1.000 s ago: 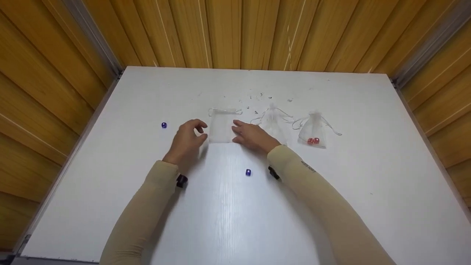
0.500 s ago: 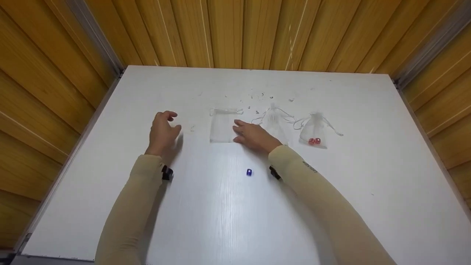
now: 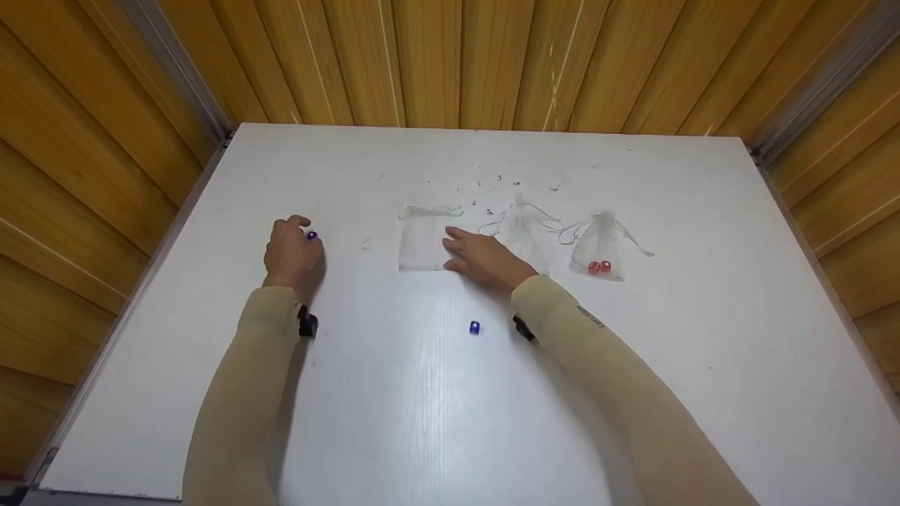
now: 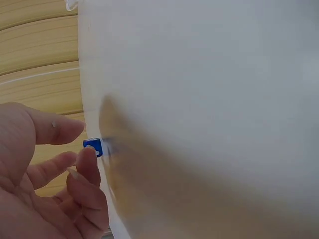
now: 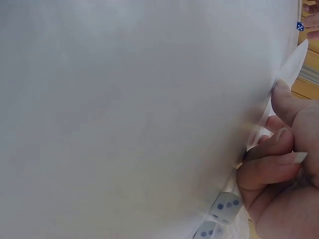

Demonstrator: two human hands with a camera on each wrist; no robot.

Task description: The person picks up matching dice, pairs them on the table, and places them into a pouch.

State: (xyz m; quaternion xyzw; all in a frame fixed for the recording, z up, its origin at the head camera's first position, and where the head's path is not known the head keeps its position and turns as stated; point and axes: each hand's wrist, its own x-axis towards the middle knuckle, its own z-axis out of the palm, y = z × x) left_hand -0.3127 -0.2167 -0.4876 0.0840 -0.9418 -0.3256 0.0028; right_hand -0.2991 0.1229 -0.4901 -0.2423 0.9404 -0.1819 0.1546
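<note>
My left hand [image 3: 290, 251] is at a blue die [image 3: 312, 235] on the left of the white table. In the left wrist view the blue die [image 4: 92, 147] lies by a fingertip, and a gap shows between it and the thumb. My right hand [image 3: 489, 261] rests with loosely bent fingers on the right edge of a flat, sheer white drawstring pouch [image 3: 420, 242]. The right wrist view has the thumb [image 5: 285, 99] against the pouch's surface. Nearer the front lies a second blue die [image 3: 474, 327].
Right of the flat pouch is a drawn-up sheer pouch [image 3: 522, 226], partly behind my right hand; white dice [image 5: 227, 206] show near that hand. Farther right another tied pouch [image 3: 598, 237] holds red dice [image 3: 595, 267]. Small specks dot the table behind. Wooden panels [image 3: 429, 63] stand around.
My left hand has moved left from beside the flat pouch to the left blue die, its fingers now around it. The right hand has stayed in place on the pouch.
</note>
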